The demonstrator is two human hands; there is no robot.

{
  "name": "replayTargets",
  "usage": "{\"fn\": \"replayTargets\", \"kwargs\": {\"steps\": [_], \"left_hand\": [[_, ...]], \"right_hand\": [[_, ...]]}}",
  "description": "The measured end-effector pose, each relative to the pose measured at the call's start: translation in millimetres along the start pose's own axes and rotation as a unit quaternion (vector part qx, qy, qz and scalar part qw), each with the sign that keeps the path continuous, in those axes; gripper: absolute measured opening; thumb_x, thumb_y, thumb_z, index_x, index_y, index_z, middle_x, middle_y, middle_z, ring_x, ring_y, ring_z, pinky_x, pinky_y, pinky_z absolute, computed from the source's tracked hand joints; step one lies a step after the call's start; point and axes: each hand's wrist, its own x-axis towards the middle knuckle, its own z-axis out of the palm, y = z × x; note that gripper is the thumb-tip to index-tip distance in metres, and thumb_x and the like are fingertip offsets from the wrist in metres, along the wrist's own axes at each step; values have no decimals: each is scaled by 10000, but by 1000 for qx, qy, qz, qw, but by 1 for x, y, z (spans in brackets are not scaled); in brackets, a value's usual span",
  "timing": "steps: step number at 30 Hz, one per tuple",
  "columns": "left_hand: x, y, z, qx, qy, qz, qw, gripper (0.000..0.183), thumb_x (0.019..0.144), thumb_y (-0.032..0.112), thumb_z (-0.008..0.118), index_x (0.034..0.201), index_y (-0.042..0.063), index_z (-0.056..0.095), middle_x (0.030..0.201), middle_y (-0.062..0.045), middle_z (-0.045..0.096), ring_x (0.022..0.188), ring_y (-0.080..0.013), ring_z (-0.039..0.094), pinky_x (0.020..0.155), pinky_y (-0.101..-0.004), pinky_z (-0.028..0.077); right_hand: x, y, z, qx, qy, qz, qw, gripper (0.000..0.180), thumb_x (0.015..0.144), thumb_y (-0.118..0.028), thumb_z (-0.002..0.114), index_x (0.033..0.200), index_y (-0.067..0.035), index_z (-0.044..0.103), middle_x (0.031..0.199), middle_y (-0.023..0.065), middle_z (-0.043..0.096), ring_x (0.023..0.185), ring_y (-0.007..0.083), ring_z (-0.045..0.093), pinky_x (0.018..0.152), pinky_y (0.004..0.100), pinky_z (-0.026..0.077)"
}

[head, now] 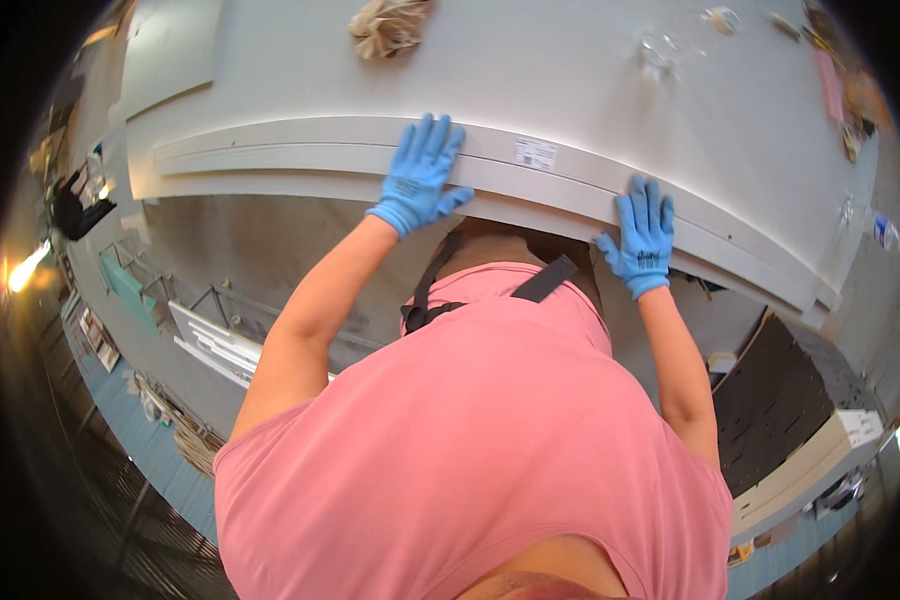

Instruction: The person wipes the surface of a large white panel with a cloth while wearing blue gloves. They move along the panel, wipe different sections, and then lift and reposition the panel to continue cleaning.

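Observation:
Two long pale boards lie stacked near the edge of a light work table (525, 67). The upper board (307, 157) is narrower, with a lengthwise line, and bears a white printed label (534, 154). My left hand (420, 176), in a blue work glove, rests palm down on it left of the label, fingers spread and thumb over the near edge. Right of the label, my right hand (645, 236), gloved alike, lies flat across the board with its fingertips pointing away from me. Neither hand is closed around anything.
Crumpled brown paper (390, 28) and clear plastic (656, 52) lie on the table beyond the boards. A flat panel (172, 56) is at far left. White strips (214, 341) rest on a rack below left. A dark-sided stack (772, 397) stands behind right. Another person (75, 206) is far left.

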Motion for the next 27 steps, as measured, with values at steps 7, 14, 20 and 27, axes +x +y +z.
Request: {"fn": "replayTargets", "kwargs": {"steps": [7, 14, 20, 27], "left_hand": [[-26, 12, 15, 24, -12, -11, 1000, 1101, 1003, 739, 554, 1771, 5, 267, 1855, -253, 196, 1722, -473, 157, 1381, -640, 96], [-35, 25, 22, -16, -1, -33, 999, 1108, 967, 670, 654, 1769, 7, 270, 1857, -242, 196, 1724, -436, 177, 1386, -629, 117], [-39, 19, 9, 24, -7, -11, 1000, 1022, 894, 438, 826, 1731, 51, 386, 1795, -178, 373, 1641, -375, 373, 1370, -565, 251], [-21, 3, -7, 46, 19, 28, 998, 884, 812, 343, 900, 1587, 81, 566, 1464, -107, 655, 1317, -317, 633, 1216, -492, 458]], "right_hand": [[0, -15, -7, -9, -48, 34, 998, 768, 837, -341, 868, 1505, -71, 604, 1777, 220, 402, 1655, 451, 351, 1346, 665, 224], [-5, -19, -15, -14, -49, 15, 999, 718, 825, -298, 872, 1459, -79, 617, 1732, 212, 469, 1620, 457, 409, 1326, 657, 280], [-11, -13, -22, 3, -53, 6, 999, 714, 766, -254, 917, 1406, -75, 656, 1549, 170, 629, 1545, 406, 503, 1270, 597, 380], [14, -12, -35, -17, -137, 22, 990, 712, 729, -253, 946, 1360, -97, 657, 1278, 117, 693, 1325, 353, 616, 1178, 535, 455]]}}
